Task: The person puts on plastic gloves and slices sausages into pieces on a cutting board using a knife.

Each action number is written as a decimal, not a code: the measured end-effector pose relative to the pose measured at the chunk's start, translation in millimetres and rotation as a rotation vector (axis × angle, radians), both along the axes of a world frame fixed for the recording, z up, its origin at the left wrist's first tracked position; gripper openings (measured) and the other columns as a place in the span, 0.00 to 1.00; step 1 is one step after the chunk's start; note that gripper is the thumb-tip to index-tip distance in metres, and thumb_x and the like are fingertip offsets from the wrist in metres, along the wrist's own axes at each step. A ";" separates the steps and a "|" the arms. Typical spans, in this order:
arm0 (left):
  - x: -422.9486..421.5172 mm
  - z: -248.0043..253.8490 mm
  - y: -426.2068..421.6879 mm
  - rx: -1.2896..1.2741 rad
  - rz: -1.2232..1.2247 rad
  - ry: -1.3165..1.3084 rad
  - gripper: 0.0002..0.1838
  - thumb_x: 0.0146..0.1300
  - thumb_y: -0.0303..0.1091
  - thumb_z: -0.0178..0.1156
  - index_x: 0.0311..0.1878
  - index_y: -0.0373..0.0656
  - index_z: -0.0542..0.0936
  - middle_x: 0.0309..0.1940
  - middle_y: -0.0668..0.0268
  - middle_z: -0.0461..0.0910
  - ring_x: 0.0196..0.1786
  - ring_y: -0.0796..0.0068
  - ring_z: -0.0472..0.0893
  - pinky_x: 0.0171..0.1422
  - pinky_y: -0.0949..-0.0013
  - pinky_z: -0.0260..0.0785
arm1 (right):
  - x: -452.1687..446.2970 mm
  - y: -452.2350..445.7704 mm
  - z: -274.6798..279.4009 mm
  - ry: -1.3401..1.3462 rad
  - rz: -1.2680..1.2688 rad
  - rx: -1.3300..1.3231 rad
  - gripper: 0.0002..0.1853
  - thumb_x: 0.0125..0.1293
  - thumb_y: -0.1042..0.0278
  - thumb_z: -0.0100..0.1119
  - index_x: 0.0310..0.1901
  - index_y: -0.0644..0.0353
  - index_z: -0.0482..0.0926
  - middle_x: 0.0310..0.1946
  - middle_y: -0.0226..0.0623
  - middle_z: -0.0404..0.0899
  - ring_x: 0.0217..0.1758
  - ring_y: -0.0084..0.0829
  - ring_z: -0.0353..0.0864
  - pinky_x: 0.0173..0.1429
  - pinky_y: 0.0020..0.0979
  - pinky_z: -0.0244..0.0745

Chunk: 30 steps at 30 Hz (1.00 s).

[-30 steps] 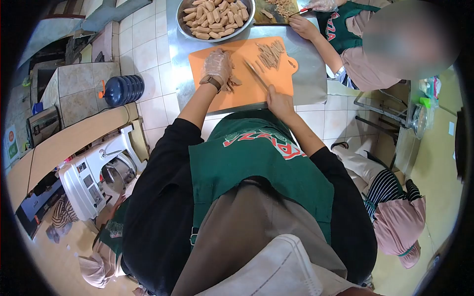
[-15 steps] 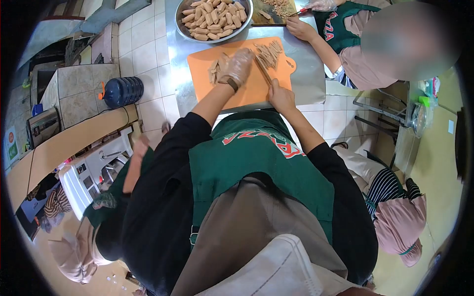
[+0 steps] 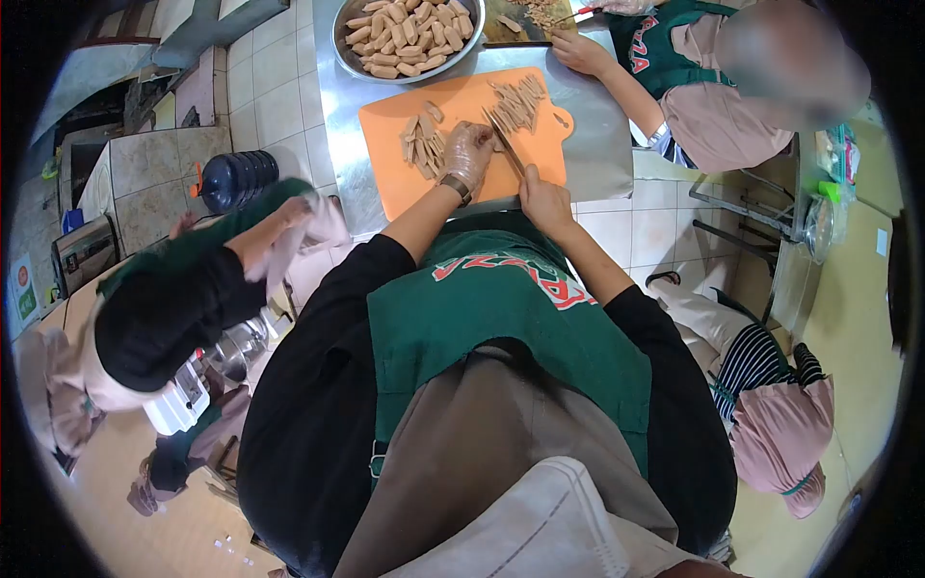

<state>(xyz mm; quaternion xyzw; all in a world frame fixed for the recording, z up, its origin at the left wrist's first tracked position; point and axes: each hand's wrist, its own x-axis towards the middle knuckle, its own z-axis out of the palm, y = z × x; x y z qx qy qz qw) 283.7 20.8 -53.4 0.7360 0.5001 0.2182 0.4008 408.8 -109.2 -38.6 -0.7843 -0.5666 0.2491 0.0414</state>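
Observation:
My right hand (image 3: 545,199) is closed round the handle of a knife (image 3: 506,144), whose blade points away from me over an orange cutting board (image 3: 385,154). In a clear plastic glove, my left hand (image 3: 466,156) is curled close beside the blade. A bit of sausage shows between its fingertips and the knife, mostly hidden. Left of this hand lies a loose pile of cut sausage strips (image 3: 422,144). More sausage strips (image 3: 518,101) lie at the board's far right. Beyond the board, a metal bowl (image 3: 339,46) holds many whole sausages (image 3: 409,37).
The board rests on a metal table (image 3: 602,164). At the far right, a co-worker's hand (image 3: 578,53) is beside another board (image 3: 503,24) with chopped food. Another person (image 3: 173,308) leans in at left, near a blue water jug (image 3: 241,180). Someone else (image 3: 771,405) is at right.
My left hand has moved right, off the left strips and up to the knife, its fingers now curled. The knife stays near its place. The person at left has moved forward, holding a cloth.

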 end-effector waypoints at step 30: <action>5.9 -10.1 1.9 -0.145 0.112 -0.034 0.07 0.50 0.29 0.66 0.32 0.38 0.84 0.31 0.57 0.80 0.33 0.62 0.82 0.42 0.65 0.74 | -9.8 -5.0 16.6 0.073 -0.036 -0.029 0.11 0.65 0.64 0.47 0.42 0.63 0.63 0.20 0.53 0.78 0.26 0.55 0.80 0.31 0.53 0.73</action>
